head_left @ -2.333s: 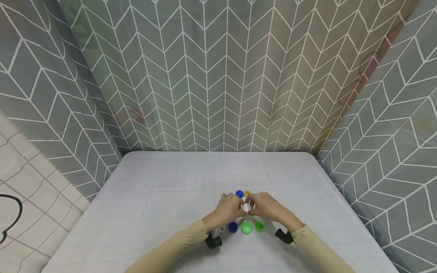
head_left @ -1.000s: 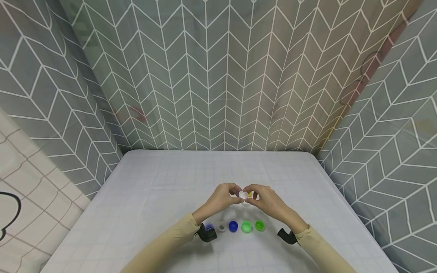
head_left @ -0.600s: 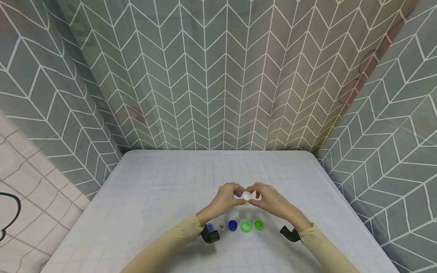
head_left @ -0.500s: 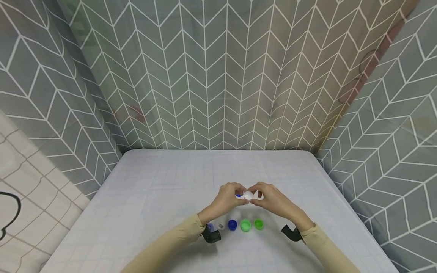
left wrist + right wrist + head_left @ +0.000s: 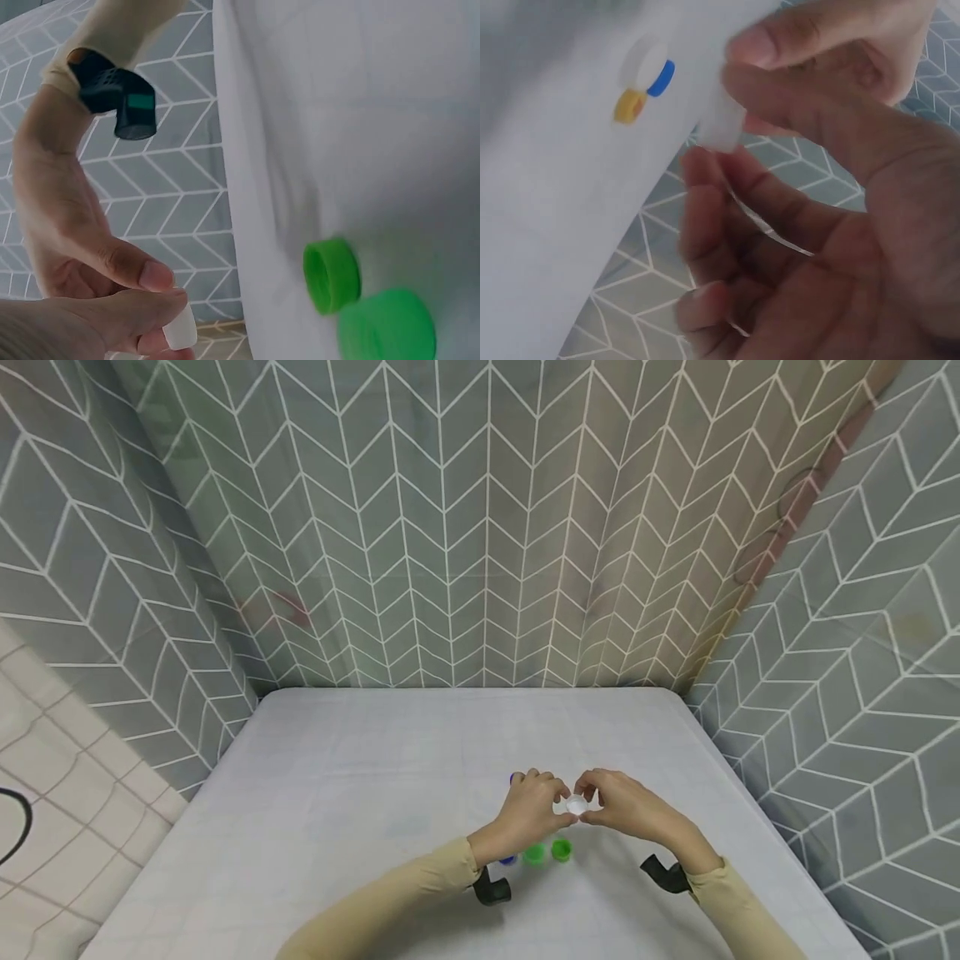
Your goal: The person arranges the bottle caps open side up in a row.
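Between my two hands, above the table, is a small white bottle cap (image 5: pixel 576 804), its hollow side facing up in the head view. My left hand (image 5: pixel 528 810) pinches its left side and my right hand (image 5: pixel 633 810) its right side. Both thumbs meet near the white cap (image 5: pixel 181 330) in the left wrist view. From the right wrist view, the white cap (image 5: pixel 721 124) sits between the right thumb and fingers, with left fingertips behind it. A light green cap (image 5: pixel 534 854) and a darker green cap (image 5: pixel 562 849) lie nearer me, below the hands.
A blue cap (image 5: pixel 507 860) is partly hidden by the left wrist. Farther back, another blue cap (image 5: pixel 513 777) peeks out behind the left hand. A white round cap (image 5: pixel 646 64), a blue cap (image 5: pixel 661 79) and a yellow cap (image 5: pixel 630 106) lie together on the white-covered table (image 5: pixel 375 760).
Both hands have shifted right and slightly toward me with the white cap between them. The left forearm now covers the leftmost caps of the near row.
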### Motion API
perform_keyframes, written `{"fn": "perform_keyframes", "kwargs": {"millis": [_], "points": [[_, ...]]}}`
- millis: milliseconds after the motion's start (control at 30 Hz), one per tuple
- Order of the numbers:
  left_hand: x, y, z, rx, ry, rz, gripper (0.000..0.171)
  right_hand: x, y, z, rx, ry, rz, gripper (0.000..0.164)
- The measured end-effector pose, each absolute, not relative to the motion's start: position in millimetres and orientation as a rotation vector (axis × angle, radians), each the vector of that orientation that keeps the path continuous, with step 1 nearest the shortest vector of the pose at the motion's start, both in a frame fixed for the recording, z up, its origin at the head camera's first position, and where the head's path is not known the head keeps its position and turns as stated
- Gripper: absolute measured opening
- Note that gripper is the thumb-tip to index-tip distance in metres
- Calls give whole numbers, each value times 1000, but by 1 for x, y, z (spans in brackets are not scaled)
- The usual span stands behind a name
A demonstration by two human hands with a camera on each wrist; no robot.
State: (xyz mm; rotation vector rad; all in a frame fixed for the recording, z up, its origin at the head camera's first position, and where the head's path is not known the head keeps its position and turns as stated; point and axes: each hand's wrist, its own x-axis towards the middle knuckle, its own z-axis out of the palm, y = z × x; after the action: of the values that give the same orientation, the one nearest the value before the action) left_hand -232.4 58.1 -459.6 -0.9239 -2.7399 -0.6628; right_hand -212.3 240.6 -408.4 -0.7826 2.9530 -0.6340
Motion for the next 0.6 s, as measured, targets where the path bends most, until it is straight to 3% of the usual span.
{"fn": "perform_keyframes", "kwargs": {"millis": [600], "points": [[-214, 87, -491, -1038, -2795, -284, 27, -203, 251, -437, -572, 2698, -603, 29]]}}
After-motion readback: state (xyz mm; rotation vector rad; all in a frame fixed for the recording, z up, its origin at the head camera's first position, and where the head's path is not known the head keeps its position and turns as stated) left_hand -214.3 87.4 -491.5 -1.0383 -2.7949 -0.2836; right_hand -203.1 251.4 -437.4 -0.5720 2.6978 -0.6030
